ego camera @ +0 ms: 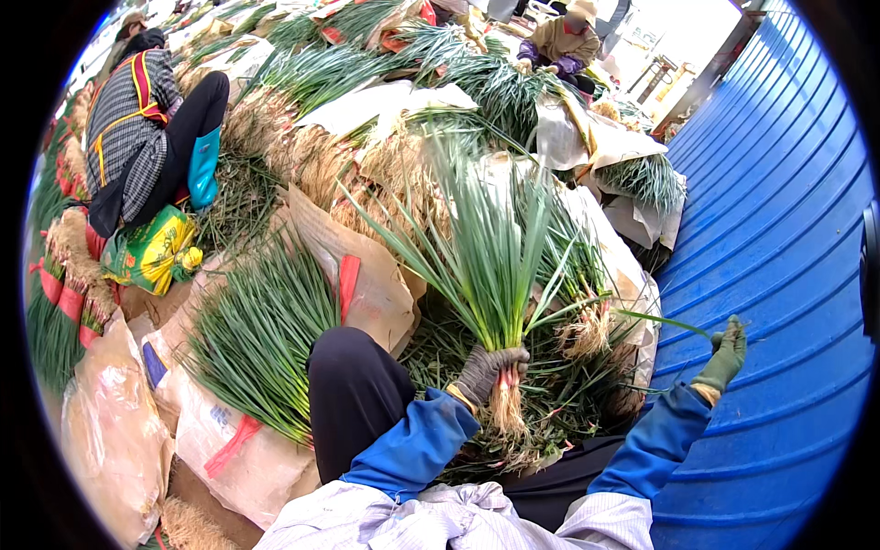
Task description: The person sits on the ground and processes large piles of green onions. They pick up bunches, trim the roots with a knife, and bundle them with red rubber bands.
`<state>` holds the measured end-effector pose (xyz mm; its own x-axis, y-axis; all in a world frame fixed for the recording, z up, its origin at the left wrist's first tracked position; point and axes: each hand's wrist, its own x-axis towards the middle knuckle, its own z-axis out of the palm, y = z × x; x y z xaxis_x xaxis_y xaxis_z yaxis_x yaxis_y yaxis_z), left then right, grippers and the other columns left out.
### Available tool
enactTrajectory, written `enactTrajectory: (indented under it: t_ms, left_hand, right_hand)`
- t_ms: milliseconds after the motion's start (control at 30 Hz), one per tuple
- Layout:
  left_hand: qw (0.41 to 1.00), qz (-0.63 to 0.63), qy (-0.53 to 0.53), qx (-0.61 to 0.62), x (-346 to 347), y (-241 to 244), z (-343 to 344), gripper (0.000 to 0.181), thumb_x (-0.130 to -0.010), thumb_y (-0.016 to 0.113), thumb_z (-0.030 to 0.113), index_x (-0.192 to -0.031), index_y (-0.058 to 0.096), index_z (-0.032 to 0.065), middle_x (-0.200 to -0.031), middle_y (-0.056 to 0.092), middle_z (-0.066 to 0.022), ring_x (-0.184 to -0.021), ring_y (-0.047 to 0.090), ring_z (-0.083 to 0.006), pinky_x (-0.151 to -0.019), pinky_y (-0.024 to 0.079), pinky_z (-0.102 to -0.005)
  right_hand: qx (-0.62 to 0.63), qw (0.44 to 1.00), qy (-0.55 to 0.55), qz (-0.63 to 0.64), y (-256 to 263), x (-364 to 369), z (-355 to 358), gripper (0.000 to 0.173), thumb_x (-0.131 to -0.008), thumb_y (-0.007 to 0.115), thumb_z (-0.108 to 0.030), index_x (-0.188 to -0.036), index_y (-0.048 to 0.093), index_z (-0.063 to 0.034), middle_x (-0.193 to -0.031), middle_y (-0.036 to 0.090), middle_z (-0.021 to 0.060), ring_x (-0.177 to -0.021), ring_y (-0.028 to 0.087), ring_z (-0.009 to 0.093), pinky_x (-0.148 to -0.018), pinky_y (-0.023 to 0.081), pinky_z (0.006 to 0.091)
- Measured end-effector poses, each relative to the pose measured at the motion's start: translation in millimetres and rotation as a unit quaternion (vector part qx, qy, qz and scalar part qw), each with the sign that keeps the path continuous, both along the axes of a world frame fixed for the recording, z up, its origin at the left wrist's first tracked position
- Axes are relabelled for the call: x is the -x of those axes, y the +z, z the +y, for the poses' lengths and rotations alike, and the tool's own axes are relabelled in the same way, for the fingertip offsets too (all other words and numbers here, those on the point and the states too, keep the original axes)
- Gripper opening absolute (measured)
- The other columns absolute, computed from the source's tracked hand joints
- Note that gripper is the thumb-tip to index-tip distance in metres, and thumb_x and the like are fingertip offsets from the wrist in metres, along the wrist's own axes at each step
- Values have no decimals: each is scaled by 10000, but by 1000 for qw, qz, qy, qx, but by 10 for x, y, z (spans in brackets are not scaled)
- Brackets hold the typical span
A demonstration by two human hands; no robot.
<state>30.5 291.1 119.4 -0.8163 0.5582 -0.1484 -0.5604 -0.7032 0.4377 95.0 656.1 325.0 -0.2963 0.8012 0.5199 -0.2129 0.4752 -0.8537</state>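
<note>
My left hand (485,375), in a dark knitted work glove, grips a bunch of green onions (491,289) just above the roots. The leaves fan upward, and the pale roots hang below my fist. Off to the right, my right hand (722,354), in a green glove, pinches one loose green leaf (663,320) by its end, in front of the blue wall. A smaller heap of onions (588,323) with roots showing lies between my hands, farther back. Below the held bunch, discarded leaves and trimmings (557,419) cover the ground between my legs.
Left of my knee (357,392), cut onions (268,344) lie on plastic sacking (234,440) with red straps (349,285). A corrugated blue wall (770,275) bounds the right side. One person (148,130) squats at the left beside a green-yellow sack (155,247); another (564,45) works behind the onion piles.
</note>
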Motion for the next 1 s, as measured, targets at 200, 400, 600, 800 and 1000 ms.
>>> enactTrajectory:
  t_ms: [200,400,600,800,1000]
  left_hand:
    - [995,-37,65,-66,106,295,-192,237,-814,687,133,-964,610,-34,-804,651,-99,-697,653,-184,-591,570,-311]
    - [990,104,73,57,-397,902,361,210,-843,685,234,-849,621,34,-680,634,-31,-543,592,-109,-448,460,-240]
    - [986,142,58,61,-236,1320,-398,243,-819,666,131,-1019,614,3,-736,643,-62,-631,612,-135,-584,500,-259]
    - [940,224,223,130,-65,1785,-1891,249,-820,677,204,-898,618,-25,-745,640,-94,-586,616,-170,-533,506,-284]
    - [924,174,294,173,-38,632,-3087,316,-795,715,244,-967,621,-4,-824,643,-87,-763,638,-183,-714,540,-320]
  right_hand:
    - [-217,962,-92,-140,-780,-608,-1074,577,-899,598,-211,-1387,364,-12,-1419,394,164,-1296,390,284,-1075,299,399]
    - [128,945,294,-72,-1809,-259,-2255,649,-978,337,-486,-1442,266,-37,-1468,297,130,-1338,317,235,-1098,234,379]
    - [251,784,551,-138,-1776,-375,-2304,639,-889,578,-412,-1350,377,-19,-1283,478,112,-1140,507,197,-947,426,331]
    - [353,752,550,-86,-1270,-304,-2409,113,-933,562,-164,-861,518,-89,-532,370,-51,-382,264,35,-339,206,190]
    - [376,821,369,-221,-1710,-468,-1809,123,-921,578,-213,-850,564,-113,-548,434,-55,-382,300,29,-323,219,189]
